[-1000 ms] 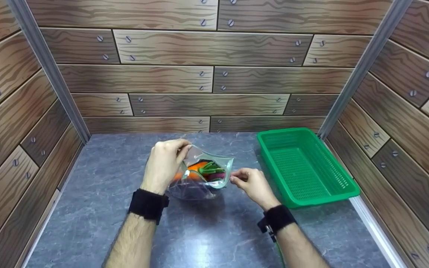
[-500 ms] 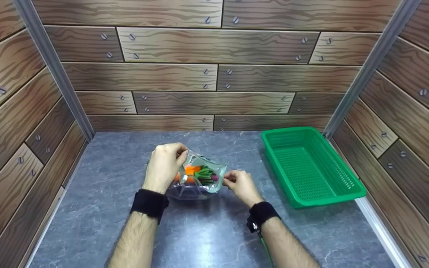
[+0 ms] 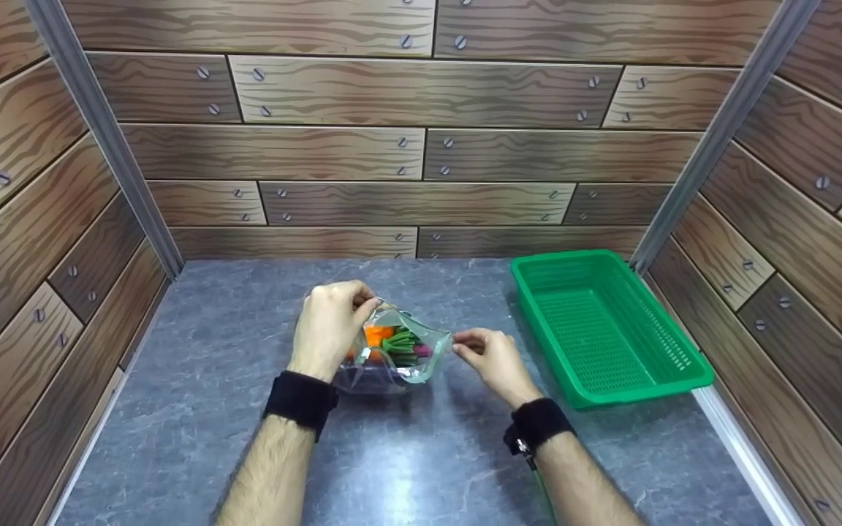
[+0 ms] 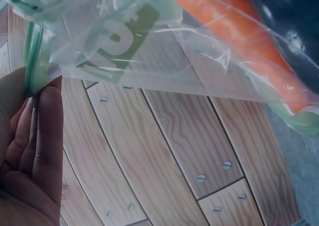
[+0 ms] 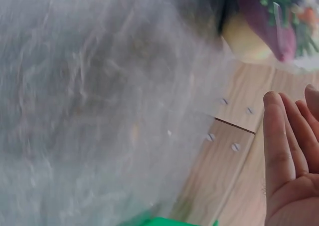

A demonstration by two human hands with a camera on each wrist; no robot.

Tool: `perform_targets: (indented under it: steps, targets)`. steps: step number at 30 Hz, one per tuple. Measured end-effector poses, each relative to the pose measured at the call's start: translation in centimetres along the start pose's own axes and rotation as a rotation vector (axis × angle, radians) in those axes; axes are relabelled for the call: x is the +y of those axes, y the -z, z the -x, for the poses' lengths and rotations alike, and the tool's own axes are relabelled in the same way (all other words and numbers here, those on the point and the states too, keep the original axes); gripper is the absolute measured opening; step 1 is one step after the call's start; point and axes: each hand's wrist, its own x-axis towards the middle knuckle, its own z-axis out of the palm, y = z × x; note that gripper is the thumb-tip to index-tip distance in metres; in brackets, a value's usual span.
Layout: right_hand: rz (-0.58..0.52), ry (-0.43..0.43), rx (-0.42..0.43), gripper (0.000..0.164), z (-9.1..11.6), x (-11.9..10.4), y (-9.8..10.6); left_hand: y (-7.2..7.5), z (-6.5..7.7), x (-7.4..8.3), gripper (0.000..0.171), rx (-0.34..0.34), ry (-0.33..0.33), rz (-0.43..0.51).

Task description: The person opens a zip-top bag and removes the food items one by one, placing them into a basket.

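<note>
Left grip (image 3: pixel 327 323) pinches clear bag (image 3: pixel 373 378) at eleven o'clock; right grip (image 3: pixel 495 363), unclosed at three, may let it slump

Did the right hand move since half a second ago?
Yes: in the head view, the right hand moved right, closer to the green basket.
</note>
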Motion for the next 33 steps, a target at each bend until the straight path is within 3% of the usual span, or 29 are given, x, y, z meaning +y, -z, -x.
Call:
perform_targets:
  steps: [9,15,19,24,33]
  targets:
    - [0.002,0.116,0.045,0.021,2.1,-3.2,1.7,-0.1,0.0,-0.1,0.008,0.007,-0.014,-0.003]
    - [0.002,0.262,0.060,0.022,3.5,-5.8,1.6,-0.2,0.0,0.0,0.009,0.011,-0.016,-0.015]
    - [0.019,0.325,0.019,0.023,3.9,-6.9,1.0,-0.3,-0.1,0.1,0.009,0.004,-0.010,-0.007]
    - [0.048,0.389,-0.049,0.028,3.9,-7.2,-0.2,-0.3,0.0,0.2,0.009,-0.002,0.003,-0.007]
    - [0.203,0.444,-0.080,0.042,3.1,-6.2,-2.5,-0.5,0.1,0.2,0.010,-0.013,0.007,0.010]
